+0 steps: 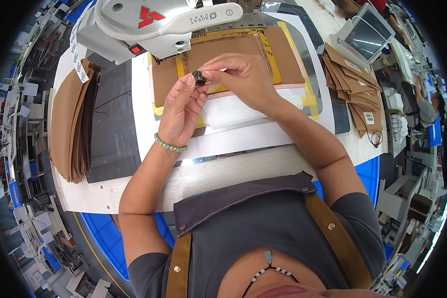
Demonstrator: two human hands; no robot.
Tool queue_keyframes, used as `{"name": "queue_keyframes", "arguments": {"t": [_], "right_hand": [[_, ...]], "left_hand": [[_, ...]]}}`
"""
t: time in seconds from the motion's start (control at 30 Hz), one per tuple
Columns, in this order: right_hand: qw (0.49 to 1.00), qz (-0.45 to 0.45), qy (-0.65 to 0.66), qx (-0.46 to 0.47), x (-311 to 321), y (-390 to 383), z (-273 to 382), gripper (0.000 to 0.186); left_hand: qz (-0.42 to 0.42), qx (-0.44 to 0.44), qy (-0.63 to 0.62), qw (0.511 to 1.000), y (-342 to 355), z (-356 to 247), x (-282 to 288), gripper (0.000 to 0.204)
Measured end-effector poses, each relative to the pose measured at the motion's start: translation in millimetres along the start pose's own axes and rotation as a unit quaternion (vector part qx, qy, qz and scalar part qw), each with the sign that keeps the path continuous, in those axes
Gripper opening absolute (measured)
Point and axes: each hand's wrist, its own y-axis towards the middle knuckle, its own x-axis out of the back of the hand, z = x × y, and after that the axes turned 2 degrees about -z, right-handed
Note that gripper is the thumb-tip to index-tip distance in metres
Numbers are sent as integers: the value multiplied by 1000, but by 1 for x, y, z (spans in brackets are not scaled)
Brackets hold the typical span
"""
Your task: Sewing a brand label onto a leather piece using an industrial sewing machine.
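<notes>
A small dark metal bobbin case [199,78] is held up in front of the sewing machine. My left hand [180,104], with a beaded bracelet at the wrist, pinches it between thumb and fingers. From the other side my right hand [243,82] has thumb and forefinger closed at the same piece; whether a thread runs between them is too small to tell. Both hands are above the near edge of a yellow-edged sewing template [278,54] with brown panels in it.
The white sewing machine head [134,30] overhangs the table at the back left. Stacks of brown panels stand at the left [72,129] and right [355,92]. A control screen [367,37] is at the far right. Blue bins [365,181] hang below the table's near edge.
</notes>
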Motion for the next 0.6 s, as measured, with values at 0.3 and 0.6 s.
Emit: {"name": "queue_keyframes", "arguments": {"t": [0.3, 0.6], "right_hand": [[1000, -3, 2, 17, -2, -1, 2, 15], [999, 3, -21, 35, -2, -2, 0, 15]], "left_hand": [[-1, -4, -7, 1000, 0, 1, -2, 20], [0, -3, -15, 1000, -1, 1, 0, 20]]}}
